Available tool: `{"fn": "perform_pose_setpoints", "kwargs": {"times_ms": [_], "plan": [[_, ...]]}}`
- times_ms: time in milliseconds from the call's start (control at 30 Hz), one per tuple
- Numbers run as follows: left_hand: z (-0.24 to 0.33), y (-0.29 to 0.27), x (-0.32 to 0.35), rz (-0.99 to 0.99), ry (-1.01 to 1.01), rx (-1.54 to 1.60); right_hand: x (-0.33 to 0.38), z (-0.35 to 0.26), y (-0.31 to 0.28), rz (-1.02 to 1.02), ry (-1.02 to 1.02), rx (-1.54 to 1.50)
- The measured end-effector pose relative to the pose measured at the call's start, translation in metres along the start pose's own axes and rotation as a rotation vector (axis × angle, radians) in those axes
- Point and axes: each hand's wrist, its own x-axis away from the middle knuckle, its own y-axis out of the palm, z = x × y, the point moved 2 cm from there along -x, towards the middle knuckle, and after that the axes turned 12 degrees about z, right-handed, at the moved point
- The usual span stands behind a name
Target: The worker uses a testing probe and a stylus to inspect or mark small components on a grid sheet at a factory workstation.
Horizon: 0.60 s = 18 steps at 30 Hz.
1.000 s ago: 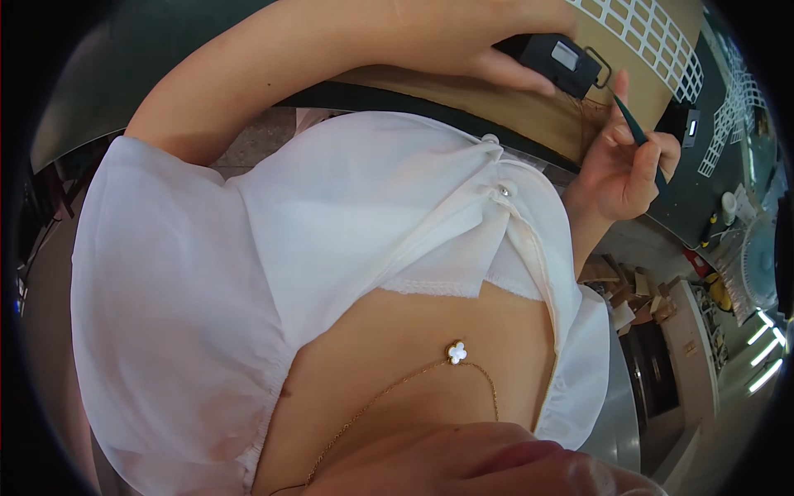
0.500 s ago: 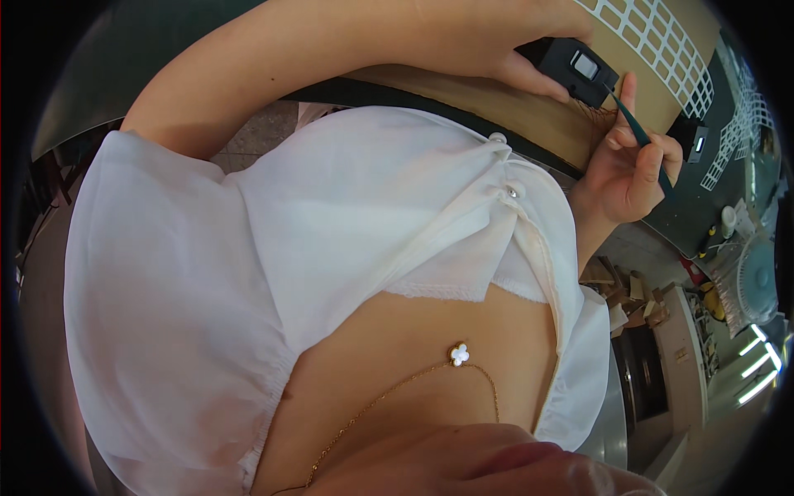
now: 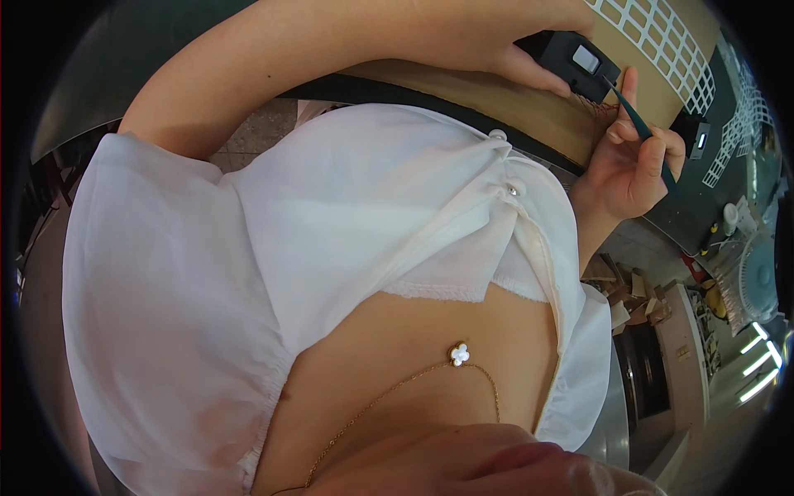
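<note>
A small black box-like housing [image 3: 571, 73] with a pale rectangular window sits in my left hand [image 3: 529, 58]. Its fingers and thumb close round the housing's left end. Thin reddish wires [image 3: 597, 107] come out from the housing's near edge. Slim dark green tweezers [image 3: 635, 122] are gripped between the thumb and fingers of my right hand [image 3: 633, 169]. Their pointed tip is at the housing's right edge, close to the window; whether it touches cannot be made out. My right index finger stretches up beyond the tweezers.
Brown board [image 3: 463, 87] covers the bench under my hands. A white plastic grid [image 3: 662, 50] lies beyond them, and another grid [image 3: 736, 140] lies at right. A second black housing [image 3: 693, 136] stands just right of my right hand. A blue fan [image 3: 757, 277] is farther right.
The housing has tilted slightly and shifted a little up and right in my left hand. The tweezers' tip has moved slightly up along its edge. Both grips stay the same.
</note>
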Motion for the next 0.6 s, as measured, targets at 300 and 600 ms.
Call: {"fn": "perform_pose_setpoints", "kwargs": {"times_ms": [300,600], "plan": [[0.0011,-0.0003,0.0013,0.024,0.065,-0.067,0.0005,0.0008,-0.0018,-0.018,0.002,-0.007],[0.0009,0.0012,0.0026,0.036,0.086,-0.063,0.0031,0.0025,-0.0044,-0.002,0.014,-0.014]]}}
